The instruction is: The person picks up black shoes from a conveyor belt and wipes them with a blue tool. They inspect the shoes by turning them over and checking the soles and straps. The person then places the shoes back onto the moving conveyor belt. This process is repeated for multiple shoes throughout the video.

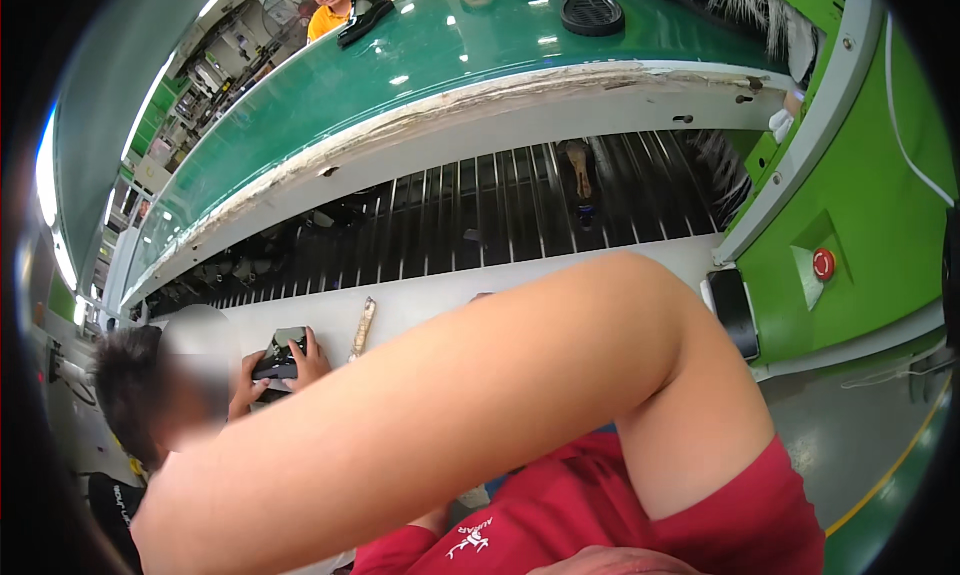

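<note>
We're at a factory line here, a long green conveyor belt point(420, 55) curving across the top with a black shoe sole point(590, 7) riding on it, and a slatted lower track point(520, 205) underneath. Our own bent arm point(480, 395) fills most of the view, red sleeve at the shoulder, but both our hands are out of shot, so we can't tell their grip. A co-worker's hands point(290, 360) hold a dark shoe piece point(280, 353) on the white ledge point(420, 300), near a small brush point(362, 327).
</note>
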The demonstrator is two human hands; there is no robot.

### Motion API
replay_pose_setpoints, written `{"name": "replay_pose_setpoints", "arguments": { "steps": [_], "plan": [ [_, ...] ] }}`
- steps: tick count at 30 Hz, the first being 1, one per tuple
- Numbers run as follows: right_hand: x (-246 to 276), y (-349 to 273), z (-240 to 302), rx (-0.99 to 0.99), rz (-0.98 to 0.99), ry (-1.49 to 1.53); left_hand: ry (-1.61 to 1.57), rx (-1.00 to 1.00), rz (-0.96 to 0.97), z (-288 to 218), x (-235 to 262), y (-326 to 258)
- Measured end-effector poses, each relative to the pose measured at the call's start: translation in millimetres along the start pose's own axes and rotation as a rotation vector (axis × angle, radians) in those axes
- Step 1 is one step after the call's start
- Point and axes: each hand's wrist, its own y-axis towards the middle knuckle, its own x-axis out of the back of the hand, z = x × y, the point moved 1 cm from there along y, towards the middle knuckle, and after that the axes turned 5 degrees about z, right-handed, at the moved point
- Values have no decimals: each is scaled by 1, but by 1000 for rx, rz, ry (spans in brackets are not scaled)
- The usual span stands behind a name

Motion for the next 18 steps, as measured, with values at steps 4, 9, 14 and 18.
{"name": "replay_pose_setpoints", "arguments": {
  "steps": [4, 9, 14, 18],
  "plan": [
    [20, -93, -56, -401, -10, 48, -256, 135, -53, 7, 3, -12],
    [61, -207, -97, -1058, -647, 41, -894, 207, -700, -39, 158, 134],
    [104, -226, -174, -950, -977, -76, -816, 42, -603, 42, 225, 303],
    [136, -240, -206, -1139, -1009, -51, -584, 313, -291, 108, 243, 345]
  ]
}}
